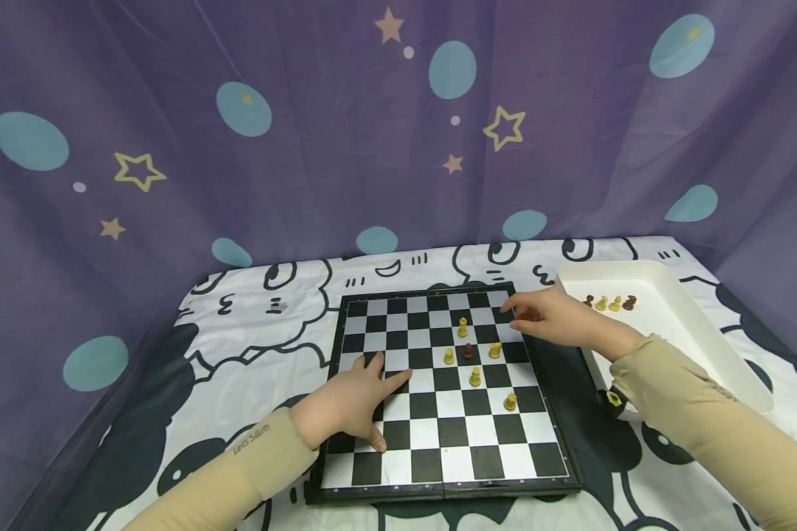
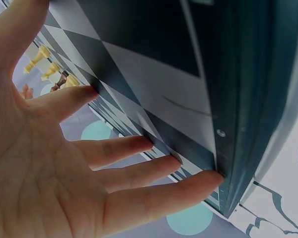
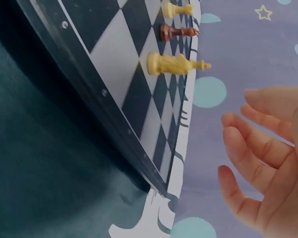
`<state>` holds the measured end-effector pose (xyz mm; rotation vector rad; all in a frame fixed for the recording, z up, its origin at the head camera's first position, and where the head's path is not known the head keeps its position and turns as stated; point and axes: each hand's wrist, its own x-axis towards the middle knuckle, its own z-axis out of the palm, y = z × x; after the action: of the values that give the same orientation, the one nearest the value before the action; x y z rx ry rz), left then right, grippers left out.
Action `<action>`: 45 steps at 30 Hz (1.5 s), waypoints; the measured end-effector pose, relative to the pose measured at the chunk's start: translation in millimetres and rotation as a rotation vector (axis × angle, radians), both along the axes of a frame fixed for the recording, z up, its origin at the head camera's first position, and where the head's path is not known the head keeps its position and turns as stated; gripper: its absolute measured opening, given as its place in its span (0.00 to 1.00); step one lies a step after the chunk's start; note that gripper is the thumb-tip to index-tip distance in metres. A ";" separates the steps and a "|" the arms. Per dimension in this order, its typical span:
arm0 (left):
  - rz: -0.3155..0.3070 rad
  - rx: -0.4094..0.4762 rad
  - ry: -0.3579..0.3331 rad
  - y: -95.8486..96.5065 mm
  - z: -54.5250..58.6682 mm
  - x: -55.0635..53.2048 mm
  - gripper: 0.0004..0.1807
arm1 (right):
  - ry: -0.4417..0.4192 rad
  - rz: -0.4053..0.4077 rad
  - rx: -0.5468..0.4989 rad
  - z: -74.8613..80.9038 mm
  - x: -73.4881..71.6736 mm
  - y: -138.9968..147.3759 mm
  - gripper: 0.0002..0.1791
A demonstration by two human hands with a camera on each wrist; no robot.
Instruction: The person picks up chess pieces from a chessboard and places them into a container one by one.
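Note:
On the patterned cloth lies a black-and-white chessboard (image 1: 423, 428). My left hand (image 1: 355, 394) rests on its left side, fingers spread; in the left wrist view the fingertips (image 2: 216, 177) touch the squares and rim. My right hand (image 1: 551, 316) hovers by the board's far right edge, its fingers loosely bent and nothing between them, as the right wrist view also shows. Several yellow chess pieces (image 1: 474, 377) stand right of the board's middle around one brown chess piece (image 1: 468, 352). Seen from the right wrist, a tall yellow piece (image 3: 175, 64) is closest to the edge.
To the right of the board sits a white tray (image 1: 711, 354) with several yellow and brown pieces (image 1: 615, 303) near its far left. A small black item with a yellow mark (image 1: 612, 400) is by the tray's near left corner. A purple curtain (image 1: 345, 147) hangs behind.

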<state>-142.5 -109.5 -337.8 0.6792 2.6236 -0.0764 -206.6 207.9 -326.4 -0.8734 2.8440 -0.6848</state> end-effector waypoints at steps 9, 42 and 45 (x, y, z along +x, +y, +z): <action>-0.006 -0.003 0.002 -0.7 -1.7 -0.9 0.59 | -0.050 0.051 0.047 -12.5 -0.5 -8.2 0.16; 0.000 0.005 -0.005 -0.2 0.8 -0.6 0.58 | -0.064 0.114 0.042 -32.5 -3.4 -21.8 0.09; -0.003 0.004 -0.001 0.0 1.0 -0.7 0.58 | -0.057 0.122 0.035 -32.8 -3.2 -21.4 0.08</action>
<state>-143.2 -109.5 -336.8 0.6844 2.6225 -0.0711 -209.8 186.5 -359.3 -0.9948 2.7178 -0.6322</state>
